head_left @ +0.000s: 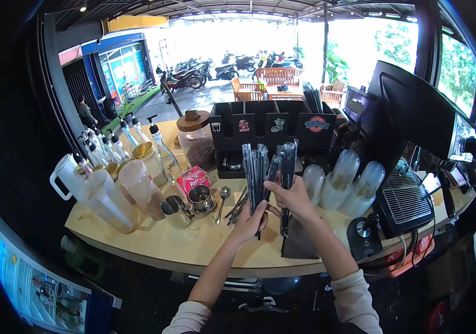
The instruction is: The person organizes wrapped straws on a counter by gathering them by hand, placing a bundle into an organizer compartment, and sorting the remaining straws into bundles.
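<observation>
Above the wooden counter (154, 239), my left hand (250, 221) is closed round the lower part of a bundle of black wrapped straws (254, 172). To its right, my right hand (292, 196) grips a second bundle of black wrapped straws (287, 167), its fingers near the first bundle. Both bundles stand roughly upright. A few loose dark straws (238, 207) lie on the counter left of my left hand. Behind the bundles is a black compartment organizer (299, 129) with stickers on its front; more black straws (312, 98) stick up at its right.
Pitchers (107, 200), pump bottles (163, 146), metal cups (175, 211), a spoon (221, 205) and a lidded jar (196, 139) stand or lie at left. Stacked plastic cups (340, 177), a black monitor (416, 111) and a metal drip grate (406, 197) are at right.
</observation>
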The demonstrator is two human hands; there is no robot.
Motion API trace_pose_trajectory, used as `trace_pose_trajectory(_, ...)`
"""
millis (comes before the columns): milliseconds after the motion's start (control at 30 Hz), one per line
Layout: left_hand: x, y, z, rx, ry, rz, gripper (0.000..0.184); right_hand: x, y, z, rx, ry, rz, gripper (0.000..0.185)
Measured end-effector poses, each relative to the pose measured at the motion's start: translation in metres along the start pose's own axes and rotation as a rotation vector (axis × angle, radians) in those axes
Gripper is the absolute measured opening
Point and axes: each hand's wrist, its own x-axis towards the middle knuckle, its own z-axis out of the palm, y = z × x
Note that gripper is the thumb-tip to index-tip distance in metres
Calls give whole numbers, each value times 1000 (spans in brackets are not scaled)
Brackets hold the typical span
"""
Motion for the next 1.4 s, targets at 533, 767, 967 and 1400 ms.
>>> trace_pose_trajectory(533,5,-9,-6,26,2,13,32,4,-7,-4,-46,85,-110,22)
trace_pose_trajectory(767,3,-4,-3,51,-72,-18,35,5,-3,-1,-48,146,-14,17)
trace_pose_trajectory(967,1,6,-2,81,-153,-89,41,5,-1,-6,-4,99,-44,19)
trace_pose_trajectory(1400,4,4,-5,-18,-259,-101,49,1,-1,-6,74,116,-115,17)
